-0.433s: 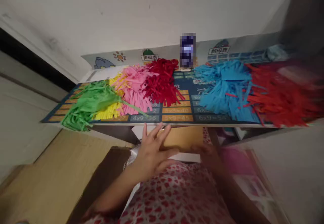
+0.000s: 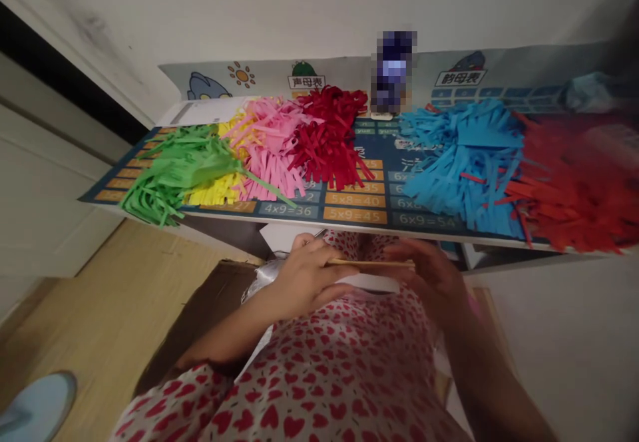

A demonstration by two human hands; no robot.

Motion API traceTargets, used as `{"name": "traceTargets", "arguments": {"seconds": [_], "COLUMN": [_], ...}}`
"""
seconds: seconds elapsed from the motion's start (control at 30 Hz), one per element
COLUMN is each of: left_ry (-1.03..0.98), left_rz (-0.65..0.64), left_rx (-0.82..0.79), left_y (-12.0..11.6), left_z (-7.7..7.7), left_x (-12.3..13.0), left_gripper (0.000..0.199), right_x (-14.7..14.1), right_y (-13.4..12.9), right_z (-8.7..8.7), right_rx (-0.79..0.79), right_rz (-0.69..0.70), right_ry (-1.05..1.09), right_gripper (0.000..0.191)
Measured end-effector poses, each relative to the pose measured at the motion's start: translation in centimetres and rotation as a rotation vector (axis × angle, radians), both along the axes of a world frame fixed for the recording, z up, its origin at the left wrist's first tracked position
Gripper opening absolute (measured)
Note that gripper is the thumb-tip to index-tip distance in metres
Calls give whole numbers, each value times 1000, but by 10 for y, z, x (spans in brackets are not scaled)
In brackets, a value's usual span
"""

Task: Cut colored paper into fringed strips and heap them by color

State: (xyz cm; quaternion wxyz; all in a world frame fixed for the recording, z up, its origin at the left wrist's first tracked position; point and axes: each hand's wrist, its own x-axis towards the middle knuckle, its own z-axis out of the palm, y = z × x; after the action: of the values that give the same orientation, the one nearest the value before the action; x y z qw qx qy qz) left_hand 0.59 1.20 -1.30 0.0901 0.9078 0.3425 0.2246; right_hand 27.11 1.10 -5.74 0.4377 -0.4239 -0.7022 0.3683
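Grasping opposite ends of a thin, flat tan panel (image 2: 372, 264), material unclear, in our left hand (image 2: 305, 277) and right hand (image 2: 440, 282), we are holding it edge-on, its long axis running left-to-right, our side of the blue, chart-covered tabletop (image 2: 355, 216).

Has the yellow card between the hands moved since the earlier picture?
Yes: the yellow card has tipped nearly edge-on, its top shifting down, away from the desk's front edge.
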Motion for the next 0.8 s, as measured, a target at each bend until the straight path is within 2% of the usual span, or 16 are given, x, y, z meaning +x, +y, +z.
{"name": "traceTargets", "arguments": {"seconds": [0.13,0.23,0.5,0.63,0.8], "left_ry": [18,21,4,-16,-28], "left_rz": [0,-5,10,-3,-9], "left_rx": [-24,-39,-96,-110,-106], "left_y": [8,13,18,20,20], "left_z": [0,0,0,0,1], "left_x": [2,3,2,1,2], "left_gripper": [31,33,33,32,31], "right_x": [-8,-14,-18,-15,-11], "right_y": [26,39,45,48,49], "right_z": [41,53,47,43,39], "right_rx": [414,519,696,786,863], "right_rz": [121,154,170,180,203], "right_ry": [-462,-594,-530,-472,-518], "right_gripper": [21,23,15,15,19]}}
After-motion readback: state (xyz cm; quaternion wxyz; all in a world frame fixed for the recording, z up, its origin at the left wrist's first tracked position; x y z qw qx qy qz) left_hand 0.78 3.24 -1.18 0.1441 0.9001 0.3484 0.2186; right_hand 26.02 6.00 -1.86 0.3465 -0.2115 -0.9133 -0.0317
